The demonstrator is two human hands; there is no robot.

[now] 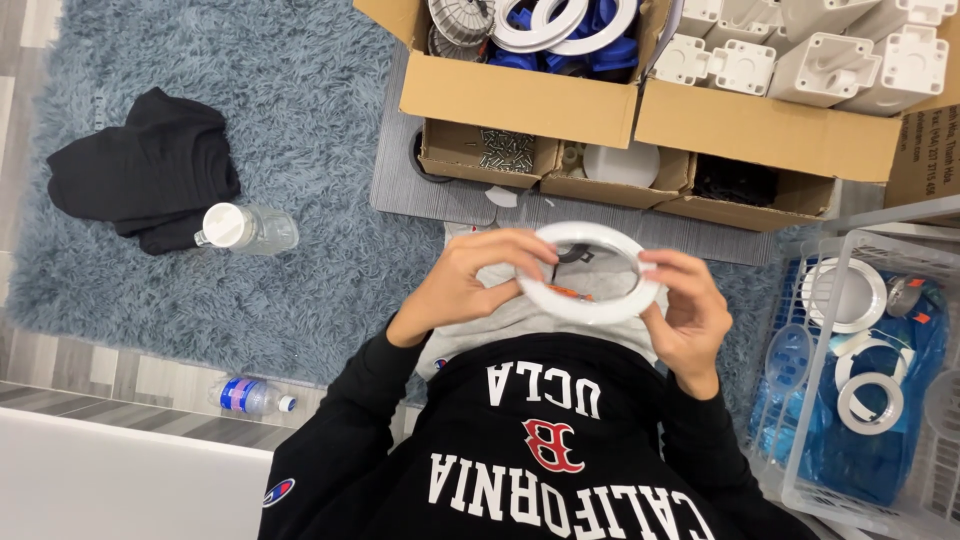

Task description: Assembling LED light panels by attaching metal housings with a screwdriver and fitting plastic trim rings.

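Left hand (470, 280) and right hand (690, 315) grip white ring (590, 272) rims, boxes (520, 100) near.

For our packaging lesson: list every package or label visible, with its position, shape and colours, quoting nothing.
Large cardboard box: top centre, brown, open.
Second cardboard box: top right, brown, holding white parts.
Small cardboard trays: below them, brown.
Bottle label: lower left, blue band on clear bottle.

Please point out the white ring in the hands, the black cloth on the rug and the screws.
white ring (600, 309), head view, lower rim.
black cloth (150, 170), head view, middle.
screws (507, 150), head view, pile in small box.
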